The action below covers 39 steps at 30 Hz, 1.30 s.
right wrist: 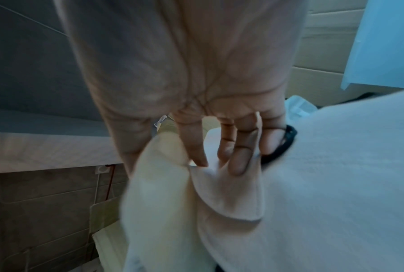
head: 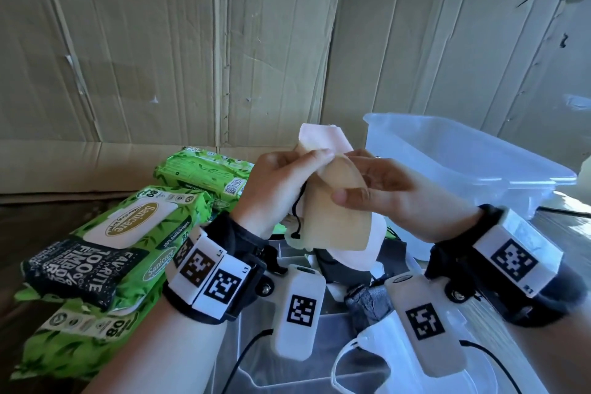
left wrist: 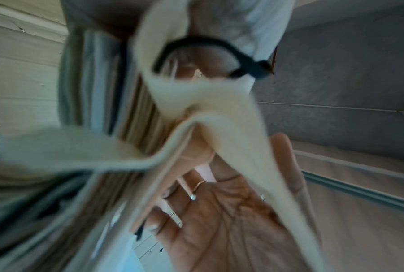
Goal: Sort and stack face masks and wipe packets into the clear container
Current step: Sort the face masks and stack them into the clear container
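Both hands hold a small bundle of face masks up over a clear container [head: 252, 371] at the bottom centre. My left hand [head: 303, 166] grips the bundle from the left, with a pink mask [head: 323, 137] sticking out above its fingers. My right hand [head: 347, 176] pinches the beige mask [head: 335, 221] at the front between thumb and fingers. A black ear loop [left wrist: 196, 42] hangs from the bundle. In the right wrist view the fingertips [right wrist: 235, 165] press into the cream fabric [right wrist: 161, 184]. Several green wipe packets [head: 134, 227] lie at the left.
A second clear container [head: 463, 163] stands at the back right. The near container holds a white mask [head: 361, 355], a grey mask [head: 367, 301] and dark masks. Flattened cardboard [head: 192, 41] covers the wall behind. A black wipe packet [head: 80, 269] lies on the green ones.
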### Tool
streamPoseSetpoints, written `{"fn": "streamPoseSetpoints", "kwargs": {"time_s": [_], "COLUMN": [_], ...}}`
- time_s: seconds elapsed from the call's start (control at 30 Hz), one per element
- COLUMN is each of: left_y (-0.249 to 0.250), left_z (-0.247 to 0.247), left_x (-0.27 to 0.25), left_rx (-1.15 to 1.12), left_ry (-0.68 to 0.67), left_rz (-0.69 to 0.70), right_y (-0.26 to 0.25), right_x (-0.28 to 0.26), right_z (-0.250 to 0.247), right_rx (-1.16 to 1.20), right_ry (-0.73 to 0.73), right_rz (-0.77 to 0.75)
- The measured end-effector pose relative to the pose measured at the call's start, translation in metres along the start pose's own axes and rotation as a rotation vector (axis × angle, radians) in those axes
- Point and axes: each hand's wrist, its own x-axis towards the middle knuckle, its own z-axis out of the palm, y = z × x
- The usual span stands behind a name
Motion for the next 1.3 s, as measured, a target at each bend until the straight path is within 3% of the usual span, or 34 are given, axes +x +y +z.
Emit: {"fn": "streamPoseSetpoints", "kwargs": {"time_s": [0.07,0.17,0.23,0.33,0.47,0.53,0.7,0.93,1.03,1.2,1.3], "left_y": [-0.002,-0.003,-0.004,-0.005,-0.007,-0.008,-0.005,-0.006,-0.006,-0.006,-0.01], "left_z": [-0.001,-0.003,-0.002,0.0,0.006,0.008,-0.012,-0.045,-0.05,-0.042,-0.032], "left_x": [0.001,0.002,0.002,0.002,0.001,0.001,0.009,0.019,0.021,0.017,0.016], "left_rx": [0.02,0.07,0.1,0.081,0.107,0.121,0.156,0.465,0.463,0.475,0.458], "left_ry": [0.015,0.034,0.029,0.041,0.117,0.147,0.292,0.44,0.437,0.25,0.14], "left_rz": [-0.005,0.012,0.036,0.062,0.1,0.089,0.089,0.23,0.257,0.342,0.297], "right_y": [-0.001,0.004,0.005,0.001,0.001,0.005,0.012,0.017,0.025,0.029,0.025], "right_x": [0.0,0.005,0.006,0.003,0.004,0.007,0.009,0.004,0.005,0.01,0.012], "right_z": [0.002,-0.001,-0.003,0.002,0.023,0.025,0.011,-0.013,-0.026,-0.027,-0.016], "right_rx": [0.052,0.263,0.276,0.121,-0.176,-0.201,0.029,0.179,0.157,0.069,0.02], "right_ry": [0.017,0.205,0.233,0.237,0.36,0.387,0.303,0.459,0.642,0.933,0.936], "right_rz": [-0.033,-0.01,0.003,-0.008,-0.012,-0.003,0.015,0.105,0.15,0.059,-0.042]}}
